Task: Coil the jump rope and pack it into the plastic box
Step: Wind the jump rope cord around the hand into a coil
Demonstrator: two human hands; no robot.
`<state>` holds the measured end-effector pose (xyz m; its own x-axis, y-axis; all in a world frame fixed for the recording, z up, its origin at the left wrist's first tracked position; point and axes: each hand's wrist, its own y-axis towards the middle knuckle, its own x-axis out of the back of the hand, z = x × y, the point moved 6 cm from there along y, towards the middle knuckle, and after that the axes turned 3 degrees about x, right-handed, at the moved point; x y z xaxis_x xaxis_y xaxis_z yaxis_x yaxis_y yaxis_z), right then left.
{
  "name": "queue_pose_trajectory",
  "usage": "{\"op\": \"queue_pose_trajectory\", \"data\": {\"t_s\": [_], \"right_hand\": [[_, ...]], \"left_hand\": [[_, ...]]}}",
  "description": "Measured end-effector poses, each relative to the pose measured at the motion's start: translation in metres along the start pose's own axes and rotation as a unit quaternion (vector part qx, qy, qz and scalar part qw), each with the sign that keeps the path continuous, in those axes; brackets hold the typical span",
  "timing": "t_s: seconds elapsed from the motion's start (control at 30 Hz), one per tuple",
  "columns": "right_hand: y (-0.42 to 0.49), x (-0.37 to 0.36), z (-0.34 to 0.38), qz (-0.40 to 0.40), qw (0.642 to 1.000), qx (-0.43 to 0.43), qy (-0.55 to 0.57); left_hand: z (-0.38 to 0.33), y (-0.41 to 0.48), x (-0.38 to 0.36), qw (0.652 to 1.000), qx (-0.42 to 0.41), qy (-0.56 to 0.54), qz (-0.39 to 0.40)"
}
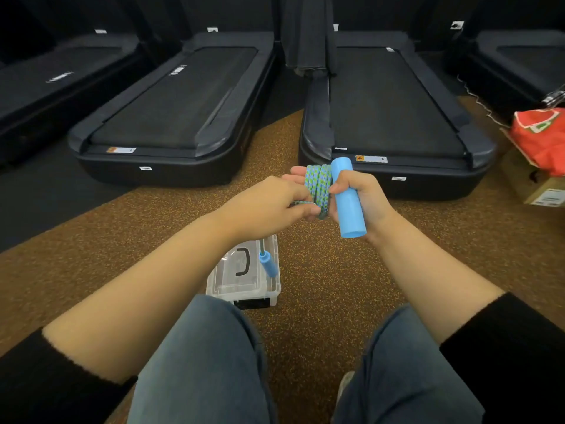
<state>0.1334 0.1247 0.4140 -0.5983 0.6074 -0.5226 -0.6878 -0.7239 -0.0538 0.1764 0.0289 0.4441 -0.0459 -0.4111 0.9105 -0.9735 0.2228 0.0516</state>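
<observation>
My right hand (pixel 363 198) grips one light blue handle (pixel 348 200) of the jump rope, held nearly upright. Several turns of the blue-green braided rope (pixel 319 186) are wound around that hand's fingers, just left of the handle. My left hand (pixel 272 203) pinches the rope at the lower left of the coil. The second blue handle (pixel 269 266) dangles below my left hand, over the clear plastic box (pixel 241 289). The box sits on the floor in front of my knees with its lid shut and a black carrying handle on top.
Black treadmills (pixel 171 117) stand in a row ahead on the speckled brown floor (pixel 321 270). At the right, a red bag (pixel 541 133) lies on a cardboard box (pixel 538 185). My jeans-clad knees fill the bottom of the view.
</observation>
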Motion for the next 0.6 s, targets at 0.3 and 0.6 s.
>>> {"op": "queue_pose_trajectory", "data": {"t_s": [0.3, 0.6], "right_hand": [[-0.027, -0.016, -0.015, -0.049, 0.988, -0.055, -0.137], [-0.029, 0.011, -0.037, -0.079, 0.982, -0.095, -0.139]], "left_hand": [[-0.001, 0.0, 0.015, 0.995, 0.018, -0.095, -0.005], [0.015, 0.009, 0.02, 0.995, 0.032, -0.09, -0.026]]}}
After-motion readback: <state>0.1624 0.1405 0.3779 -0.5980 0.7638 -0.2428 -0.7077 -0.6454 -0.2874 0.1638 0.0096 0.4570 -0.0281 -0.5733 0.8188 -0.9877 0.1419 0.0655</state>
